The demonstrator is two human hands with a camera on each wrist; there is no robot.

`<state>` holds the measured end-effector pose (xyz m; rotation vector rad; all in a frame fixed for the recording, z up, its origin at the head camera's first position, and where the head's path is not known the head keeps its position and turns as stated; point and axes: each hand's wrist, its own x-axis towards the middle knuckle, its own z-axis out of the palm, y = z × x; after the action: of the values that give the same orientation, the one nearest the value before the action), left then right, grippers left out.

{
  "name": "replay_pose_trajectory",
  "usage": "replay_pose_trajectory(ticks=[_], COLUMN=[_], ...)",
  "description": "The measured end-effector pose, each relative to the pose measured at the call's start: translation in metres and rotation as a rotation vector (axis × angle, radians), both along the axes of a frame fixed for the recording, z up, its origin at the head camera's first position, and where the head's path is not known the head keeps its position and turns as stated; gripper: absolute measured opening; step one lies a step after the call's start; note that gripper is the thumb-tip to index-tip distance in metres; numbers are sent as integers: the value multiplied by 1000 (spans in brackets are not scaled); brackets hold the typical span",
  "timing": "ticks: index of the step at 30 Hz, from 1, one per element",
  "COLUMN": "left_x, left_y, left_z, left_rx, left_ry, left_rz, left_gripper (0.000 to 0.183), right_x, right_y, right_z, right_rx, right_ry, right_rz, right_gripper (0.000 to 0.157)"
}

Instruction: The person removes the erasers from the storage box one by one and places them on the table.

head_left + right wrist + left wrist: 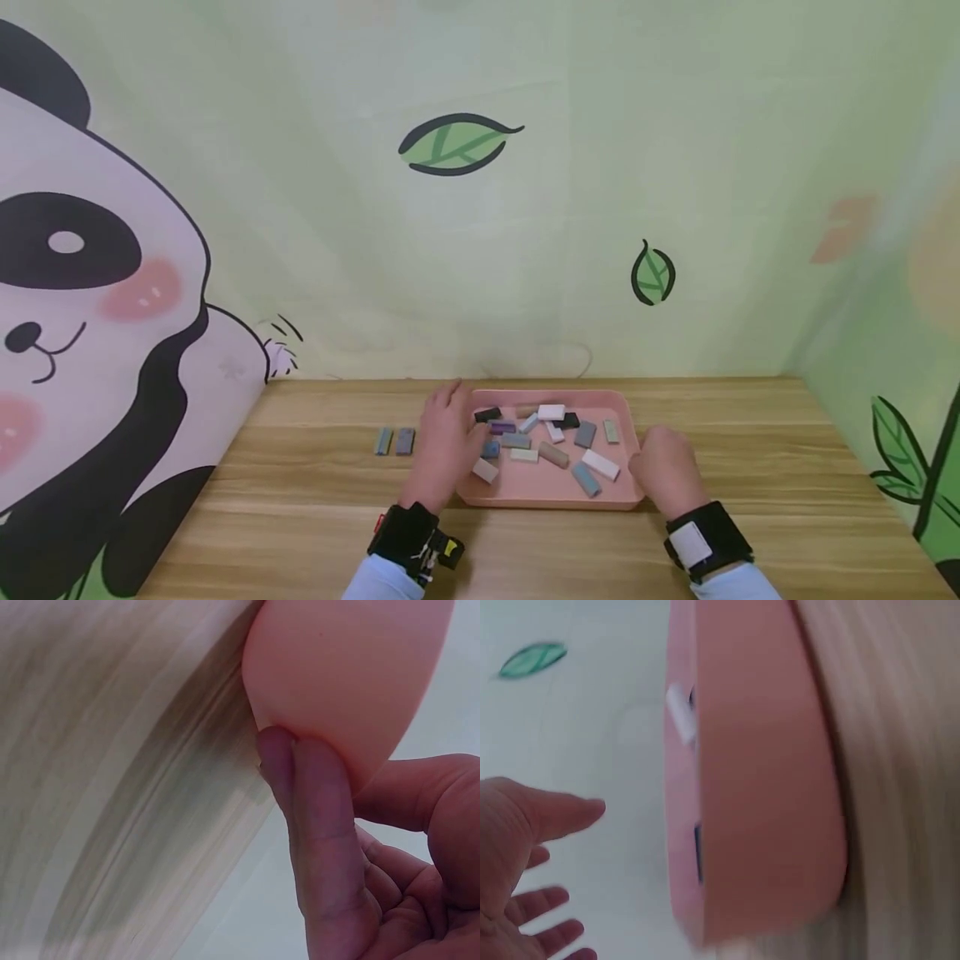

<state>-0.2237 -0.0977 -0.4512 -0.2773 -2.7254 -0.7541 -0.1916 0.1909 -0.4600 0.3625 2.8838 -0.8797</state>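
Note:
A pink tray (547,503) sits on the wooden table with several small rectangular blocks in it, among them a long white block (601,465), a blue-grey block (586,479) and a purple block (502,427). My right hand (670,469) is at the tray's right end; in the right wrist view its thumb and fingers pinch the tray's edge. At the left end is my left hand (444,446), overlapping the tray's side in the head view. Its fingers (544,904) are spread and hold nothing in the left wrist view.
Left of the left hand, a greenish-blue block (383,441) and a grey-purple block (405,442) lie side by side on the table (315,500). Behind the table rises a pale green backdrop (337,250) printed with a panda and leaves. Both wrists wear black bands.

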Motion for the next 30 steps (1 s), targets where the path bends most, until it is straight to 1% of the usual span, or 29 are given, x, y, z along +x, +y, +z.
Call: replay_pose_trajectory(ticks=[2, 4, 7, 10, 12, 14, 18, 19, 23, 26, 28, 30], left_x=[2, 4, 6, 7, 7, 6, 4, 4, 4, 5, 6, 7], left_y=[12, 23, 39, 54, 62, 69, 79, 81, 86, 89, 90, 91], left_z=[-2, -5, -12, -18, -23, -26, -31, -31, -31, -30, -31, -32], left_rx=[-27, -80, -171, -249, -271, -270, -256, -252, -270, -275, -275, -282], left_ry=[-3, 7, 66, 108, 103, 69, -1, -20, -59, -92, -124, -141], left_rz=[-81, -146, -238, -308, -353, -390, -430, -434, -440, -456, -461, -462], left_gripper=[60, 61, 60, 58, 54, 50, 42, 41, 33, 26, 23, 21], right_x=[0, 0, 0, 0, 0, 0, 0, 0, -1, -2, -2, -2], right_y=[0, -1, -1, -1, 0, 0, -1, -1, -1, -1, 0, 0], right_z=[-1, -1, -2, -2, -3, -2, -2, -2, -3, -4, -4, -5], right_rx=[-4, -9, -13, -10, -7, -7, -13, -14, -9, -4, 2, 5], right_ry=[3, 5, 9, 13, 19, 20, 4, -2, -13, -6, -1, 3], right_rz=[-1, -2, -4, -4, -4, -4, -9, -10, -19, -23, -20, -16], right_gripper=[18, 17, 16, 15, 15, 14, 12, 11, 10, 11, 12, 13])
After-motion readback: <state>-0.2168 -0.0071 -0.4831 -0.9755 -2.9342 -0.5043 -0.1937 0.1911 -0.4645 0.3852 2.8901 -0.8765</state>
